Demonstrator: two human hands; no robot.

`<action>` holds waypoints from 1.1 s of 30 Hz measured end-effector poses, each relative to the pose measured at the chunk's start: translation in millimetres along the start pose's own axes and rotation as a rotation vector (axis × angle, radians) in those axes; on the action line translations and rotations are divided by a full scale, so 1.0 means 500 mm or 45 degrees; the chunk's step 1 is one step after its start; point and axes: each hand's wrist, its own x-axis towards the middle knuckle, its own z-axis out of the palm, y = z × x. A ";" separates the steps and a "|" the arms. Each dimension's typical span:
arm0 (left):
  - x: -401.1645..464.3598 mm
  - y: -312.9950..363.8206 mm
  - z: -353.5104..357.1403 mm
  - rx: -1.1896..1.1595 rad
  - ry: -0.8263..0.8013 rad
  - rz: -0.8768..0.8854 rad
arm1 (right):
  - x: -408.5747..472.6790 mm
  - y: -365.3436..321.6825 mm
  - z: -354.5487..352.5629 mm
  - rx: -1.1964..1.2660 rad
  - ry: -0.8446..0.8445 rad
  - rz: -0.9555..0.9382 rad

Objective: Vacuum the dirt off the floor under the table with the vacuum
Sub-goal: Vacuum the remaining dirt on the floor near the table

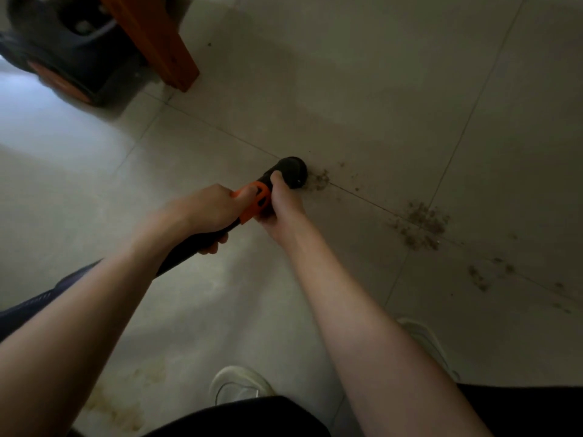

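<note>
Both hands on the vacuum nozzle [285,178], a short black tube with an orange collar, its round mouth down at the floor [362,99]. Left hand [205,212] has a full wrap grip round the black hose [189,247] just behind the orange collar, fingers curled under, thumb on top of the orange part. Right hand [279,206] holds the nozzle from the side nearer the mouth, thumb up along the black barrel, fingers hidden beneath. So both grips are closed on the wand, neither slack.

Nozzle mouth sits right at the edge of the nearest dirt [318,179], touching or just short of it; can't tell which. A bigger dirt patch [422,223] lies further right along the tile joint, with smaller scattered crumbs beyond that.

Vacuum body [63,52], dark with orange trim, stands well apart at top left, partly behind the wooden leg of the bench [157,36]. White shoes at the bottom edge; the frame is dim overall.

Handling, judged: the nozzle looks like rigid plastic, light and stiff, probably smooth, so the two-hand hold near the tip gives good aim. The hose behind looks flexible and will likely drag and pull back toward the canister, so the rear hand takes that tug while the front hand steers. The dirt looks dry, loose and crumbly, easy to scatter if the mouth pushes it; better to keep the mouth low and slide slowly along the joint.
</note>
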 end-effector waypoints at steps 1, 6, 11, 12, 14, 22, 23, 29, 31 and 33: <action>0.002 0.003 0.004 -0.002 -0.008 0.009 | 0.001 -0.002 -0.004 0.000 0.004 -0.005; 0.008 0.009 0.008 -0.030 -0.010 0.021 | 0.009 -0.005 -0.005 -0.029 0.055 -0.021; 0.008 0.014 0.017 -0.016 -0.017 0.019 | 0.003 -0.007 -0.019 -0.024 0.075 -0.009; 0.008 0.013 0.018 -0.015 -0.017 0.017 | 0.002 -0.008 -0.020 -0.021 0.072 -0.005; 0.007 0.010 0.017 -0.023 -0.012 0.013 | 0.002 -0.008 -0.018 -0.024 0.060 0.002; 0.013 0.008 0.007 -0.065 0.056 0.034 | 0.018 -0.016 0.002 -0.044 0.015 -0.031; 0.014 0.012 0.008 -0.064 0.072 0.041 | 0.020 -0.021 0.001 -0.046 0.016 -0.052; 0.028 0.048 -0.008 -0.081 0.143 0.082 | 0.036 -0.067 0.006 -0.094 0.027 -0.134; 0.035 0.058 -0.012 -0.068 0.121 0.063 | 0.042 -0.073 0.008 -0.076 0.054 -0.121; 0.039 0.064 -0.013 -0.053 0.100 0.041 | 0.045 -0.072 0.008 -0.068 0.090 -0.105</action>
